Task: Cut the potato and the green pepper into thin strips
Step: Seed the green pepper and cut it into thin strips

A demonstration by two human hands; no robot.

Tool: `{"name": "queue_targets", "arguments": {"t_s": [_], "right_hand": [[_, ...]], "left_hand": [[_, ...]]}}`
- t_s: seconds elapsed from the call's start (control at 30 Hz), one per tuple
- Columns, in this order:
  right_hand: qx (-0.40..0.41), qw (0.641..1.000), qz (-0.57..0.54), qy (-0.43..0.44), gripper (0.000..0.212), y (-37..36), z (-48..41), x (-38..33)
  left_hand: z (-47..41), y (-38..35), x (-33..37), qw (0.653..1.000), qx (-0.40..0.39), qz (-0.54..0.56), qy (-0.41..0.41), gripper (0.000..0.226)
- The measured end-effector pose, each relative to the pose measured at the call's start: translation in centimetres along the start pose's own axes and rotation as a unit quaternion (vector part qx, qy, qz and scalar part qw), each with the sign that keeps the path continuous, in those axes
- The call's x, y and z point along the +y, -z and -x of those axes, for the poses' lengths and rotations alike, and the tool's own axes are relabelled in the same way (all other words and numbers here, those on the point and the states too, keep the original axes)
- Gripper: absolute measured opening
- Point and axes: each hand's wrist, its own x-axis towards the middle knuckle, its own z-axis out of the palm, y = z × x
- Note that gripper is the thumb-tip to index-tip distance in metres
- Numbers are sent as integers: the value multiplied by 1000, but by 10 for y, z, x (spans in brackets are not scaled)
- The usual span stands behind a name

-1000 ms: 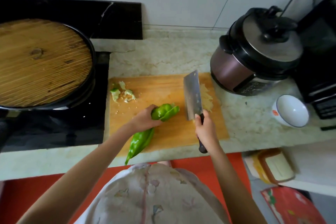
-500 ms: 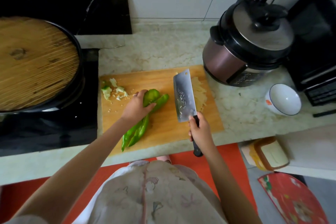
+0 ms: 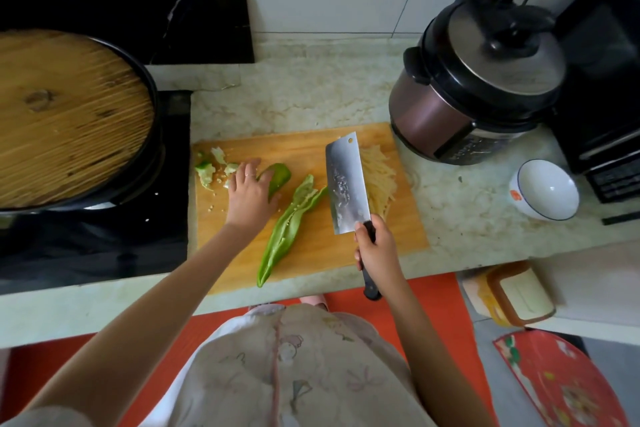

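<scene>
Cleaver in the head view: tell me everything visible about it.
The cleaver has a broad rectangular steel blade, patterned face, a hole at its far corner, and a dark handle. The right hand holds the handle just behind the blade; the butt sticks out toward the person. Blade points away, over the cutting board, between the green pepper half and the potato strips. Whether it touches either cannot be told.

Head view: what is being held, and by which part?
Right hand grips the cleaver by its black handle; left hand only rests flat on a pepper half.
</scene>
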Motion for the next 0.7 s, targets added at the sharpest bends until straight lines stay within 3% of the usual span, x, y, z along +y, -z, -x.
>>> {"name": "queue_targets", "arguments": {"t_s": [0.07,0.13,0.2,0.3,0.33,0.4,0.47,0.57,0.63,0.7], "right_hand": [[4,1000,-4,0,26,2,0,-1],[8,1000,-6,5,12,6,1,0],[15,1000,-8,8,7,7,1,0],[19,1000,-7,5,12,7,1,-2],[18,1000,-5,6,11,8,2,-2],[17,1000,-3,9,11,9,3,-2],[18,1000,-1,14,11,11,4,-3],[27,999,5,24,20,13,6,-4],[35,999,15,31,26,15,8,-5],[34,999,19,30,28,17,10,-6]], "left_hand": [[8,1,4,991,114,48,-52,18],[17,2,10,981,154,82,-90,36],[27,1,22,989,86,84,-84,46],[36,-11,39,995,-87,9,-46,57],[37,-14,43,994,-104,-11,-43,59],[34,-14,45,997,-79,3,-26,53],[29,-15,41,992,-60,111,15,51],[26,-11,31,933,-122,334,62,54],[25,-13,28,927,-148,339,60,49],[27,-19,29,939,-107,319,71,44]]}}
